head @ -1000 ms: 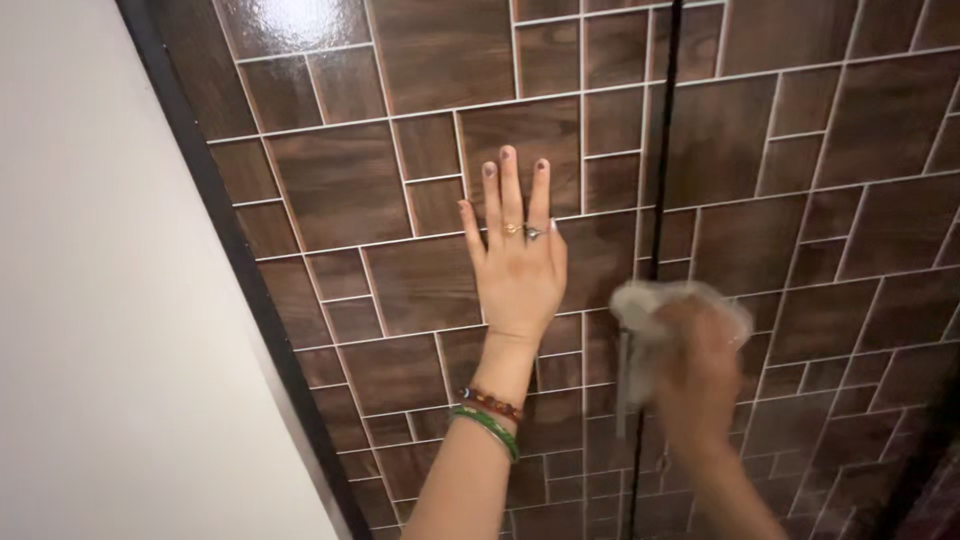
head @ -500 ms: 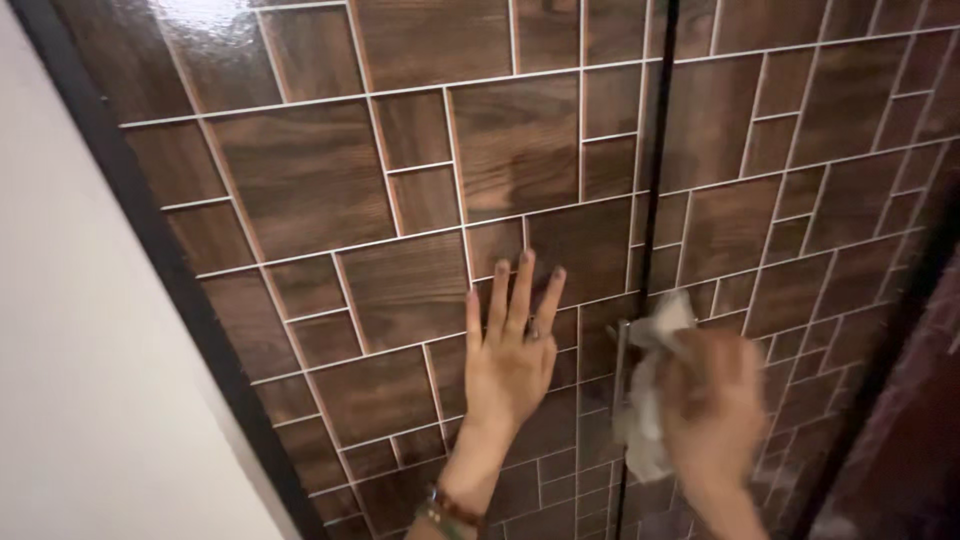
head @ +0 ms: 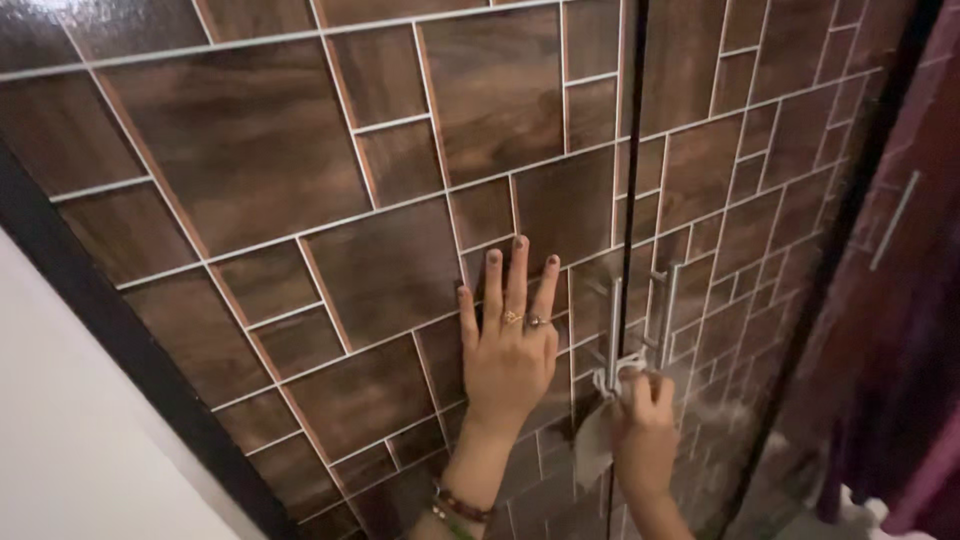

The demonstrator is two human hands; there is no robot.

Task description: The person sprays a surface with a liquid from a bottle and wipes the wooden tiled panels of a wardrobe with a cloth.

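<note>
My left hand (head: 508, 345) lies flat with fingers spread against the left door of a glossy brown wood-pattern cupboard (head: 300, 200). It wears rings and has bangles at the wrist. My right hand (head: 645, 430) grips a pale cloth (head: 600, 425) at the lower end of the left metal door handle (head: 612, 335). A second metal handle (head: 667, 312) stands just to the right on the other door.
A dark seam (head: 628, 150) runs between the two doors. A black frame (head: 90, 330) borders the cupboard on the left, with a white wall (head: 70, 460) beyond. A dark maroon door with a handle (head: 893, 220) stands at the right.
My right hand with the cloth has slid down the handle to its lower end. The view has moved closer and tilted, and both handles now show. My left hand stays pressed on the door.
</note>
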